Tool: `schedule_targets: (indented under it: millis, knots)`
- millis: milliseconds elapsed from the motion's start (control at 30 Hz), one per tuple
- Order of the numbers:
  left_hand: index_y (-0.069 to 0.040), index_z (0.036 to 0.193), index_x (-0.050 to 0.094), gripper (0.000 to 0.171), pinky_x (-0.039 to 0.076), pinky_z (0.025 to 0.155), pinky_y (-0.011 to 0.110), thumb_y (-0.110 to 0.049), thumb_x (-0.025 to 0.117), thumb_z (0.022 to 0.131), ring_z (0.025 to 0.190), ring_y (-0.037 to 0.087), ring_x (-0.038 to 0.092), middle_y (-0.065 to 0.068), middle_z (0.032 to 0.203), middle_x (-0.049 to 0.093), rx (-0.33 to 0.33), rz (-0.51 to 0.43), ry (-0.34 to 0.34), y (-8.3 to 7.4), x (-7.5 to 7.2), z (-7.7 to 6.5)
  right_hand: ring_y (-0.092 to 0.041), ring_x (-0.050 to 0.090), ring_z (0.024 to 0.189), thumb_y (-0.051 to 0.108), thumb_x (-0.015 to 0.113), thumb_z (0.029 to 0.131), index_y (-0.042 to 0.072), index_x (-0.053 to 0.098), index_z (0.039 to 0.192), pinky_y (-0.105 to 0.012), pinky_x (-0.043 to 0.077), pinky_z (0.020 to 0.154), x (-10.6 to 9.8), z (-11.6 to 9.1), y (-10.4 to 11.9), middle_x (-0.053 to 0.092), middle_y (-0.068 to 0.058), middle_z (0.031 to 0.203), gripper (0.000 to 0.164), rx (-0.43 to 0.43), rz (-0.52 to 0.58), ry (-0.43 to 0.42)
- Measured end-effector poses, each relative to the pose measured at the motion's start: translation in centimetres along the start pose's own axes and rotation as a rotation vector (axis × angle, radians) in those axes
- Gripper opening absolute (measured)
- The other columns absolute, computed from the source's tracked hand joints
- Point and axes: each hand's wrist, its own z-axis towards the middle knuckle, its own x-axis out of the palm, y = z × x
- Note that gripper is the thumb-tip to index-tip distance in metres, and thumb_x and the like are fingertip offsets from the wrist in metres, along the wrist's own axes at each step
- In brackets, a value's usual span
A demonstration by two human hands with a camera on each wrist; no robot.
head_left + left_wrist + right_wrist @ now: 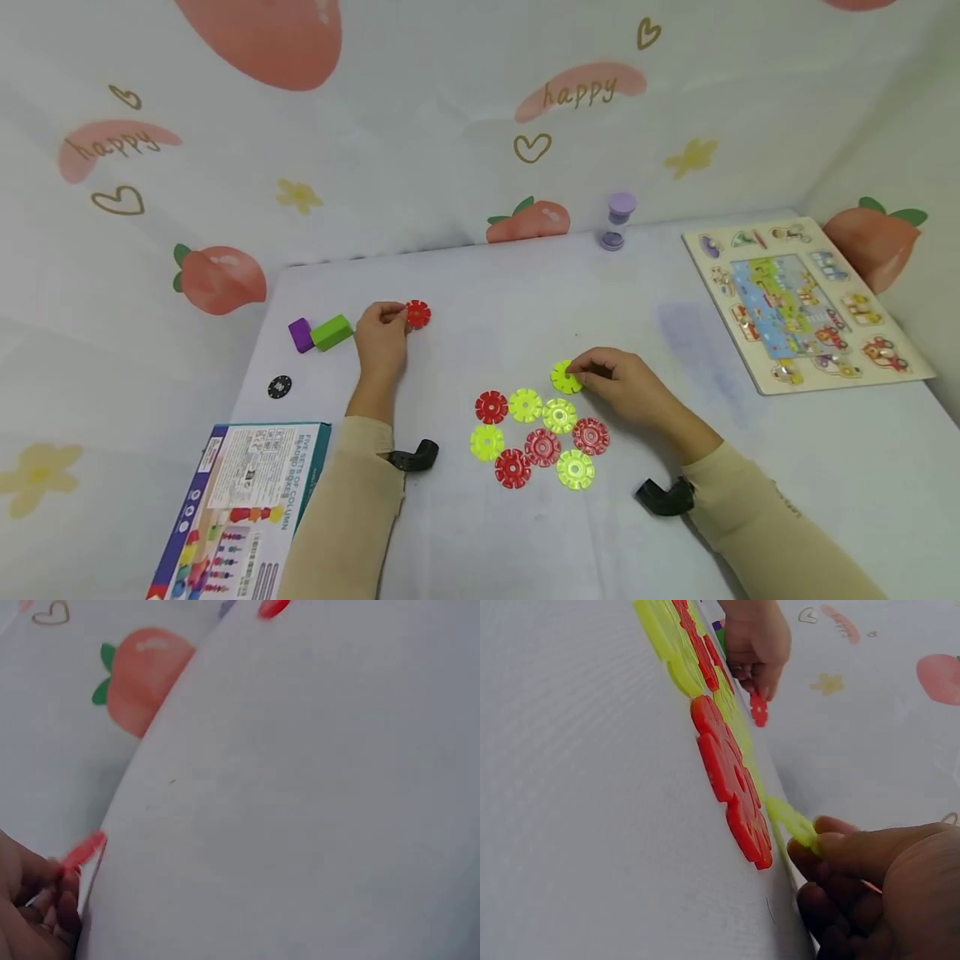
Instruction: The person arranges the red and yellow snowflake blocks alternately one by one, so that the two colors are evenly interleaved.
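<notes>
Between thumb and fingers my left hand pinches a red notched disc, to the right of the green block. In the left wrist view that red disc looks blurred. My right hand pinches a yellow-green notched disc by its edge, just beyond a cluster of similar discs. Seen from the right wrist, this yellow-green disc is tilted. The cluster lies flat on the white table, with several yellow-green discs and several red discs side by side.
A green block and a purple block lie at the left, near a black round chip. A toy box is at front left. Toward the back stands a purple sand timer. A wooden picture puzzle lies at right.
</notes>
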Motion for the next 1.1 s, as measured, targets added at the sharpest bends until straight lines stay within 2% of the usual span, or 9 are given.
schedule_targets:
  millis: [100,300,400,500,633,767,900,1000,1100]
  knots:
    - [-0.01,0.121,0.063,0.025,0.05,0.081,0.026,-0.013,0.054,0.097,0.098,0.018,0.056,0.005,0.11,0.06,-0.059,0.033,-0.014,0.5,-0.9,0.3,-0.012,0.058,0.091,0.027,0.065,0.093,0.023,0.069,0.11,-0.036,0.049,0.076,0.1,0.2,0.0,0.064,0.011,0.107,0.019,0.006,0.018,-0.008]
    - [-0.007,0.136,0.054,0.04,0.043,0.097,0.034,-0.011,0.054,0.096,0.123,0.024,0.045,0.006,0.141,0.045,0.044,0.152,-0.014,0.9,-1.5,-0.8,-0.019,0.056,0.083,0.04,0.066,0.09,0.023,0.063,0.126,-0.033,0.049,0.063,-0.1,0.7,0.6,0.063,0.006,0.113,0.039,0.03,0.081,-0.015]
    - [-0.005,0.137,0.052,0.043,0.033,0.105,0.043,-0.016,0.055,0.096,0.134,0.026,0.033,0.005,0.148,0.037,0.132,0.234,0.045,1.1,-1.3,-1.4,-0.022,0.055,0.084,0.042,0.064,0.091,0.023,0.059,0.132,-0.034,0.049,0.061,-0.2,1.3,1.2,0.062,0.002,0.116,0.046,0.041,0.091,0.016]
    - [-0.002,0.143,0.043,0.054,0.02,0.107,0.055,-0.028,0.053,0.096,0.14,0.028,0.02,0.006,0.154,0.029,0.199,0.419,0.155,1.4,-1.1,-1.7,-0.021,0.055,0.09,0.045,0.063,0.09,0.026,0.055,0.137,-0.036,0.049,0.067,0.2,2.7,2.0,0.06,0.001,0.121,0.051,0.06,0.074,0.071]
    - [-0.001,0.15,0.027,0.071,0.017,0.1,0.062,-0.044,0.048,0.096,0.142,0.031,0.011,0.008,0.158,0.016,0.232,0.654,0.258,1.7,-0.9,-1.8,-0.019,0.054,0.097,0.051,0.062,0.089,0.029,0.048,0.141,-0.037,0.048,0.075,1.5,5.7,3.3,0.054,0.003,0.129,0.058,0.09,0.033,0.17]
    - [-0.004,0.151,0.022,0.075,0.016,0.099,0.06,-0.049,0.046,0.096,0.141,0.031,0.011,0.007,0.158,0.015,0.23,0.741,0.252,1.8,-0.7,-1.9,-0.02,0.052,0.098,0.056,0.061,0.087,0.031,0.039,0.147,-0.037,0.047,0.077,3.2,8.9,4.8,0.052,0.003,0.13,0.069,0.105,-0.034,0.278]
    - [-0.005,0.152,0.02,0.08,0.015,0.099,0.061,-0.055,0.044,0.095,0.141,0.032,0.01,0.009,0.158,0.014,0.206,0.772,0.224,1.8,-0.6,-2.0,-0.019,0.044,0.123,0.052,0.062,0.088,0.023,0.031,0.151,-0.04,0.04,0.098,4.1,11.1,6.4,0.039,0.001,0.146,0.076,0.076,-0.142,0.37]
    - [-0.004,0.152,0.02,0.083,0.015,0.099,0.061,-0.057,0.045,0.093,0.14,0.034,0.01,0.012,0.158,0.013,0.191,0.774,0.206,1.7,-0.6,-2.1,-0.019,0.025,0.139,0.047,0.063,0.089,0.017,0.029,0.152,-0.04,0.025,0.109,4.0,11.7,7.5,0.027,-0.002,0.154,0.077,0.065,-0.279,0.422]
    - [-0.003,0.151,0.022,0.084,0.015,0.099,0.061,-0.056,0.047,0.092,0.14,0.035,0.01,0.014,0.157,0.013,0.194,0.77,0.185,1.7,-0.6,-2.2,-0.027,0.021,0.14,0.046,0.063,0.09,0.016,0.03,0.151,-0.046,0.024,0.109,3.7,11.9,8.5,0.023,-0.004,0.156,0.076,0.051,-0.462,0.467]
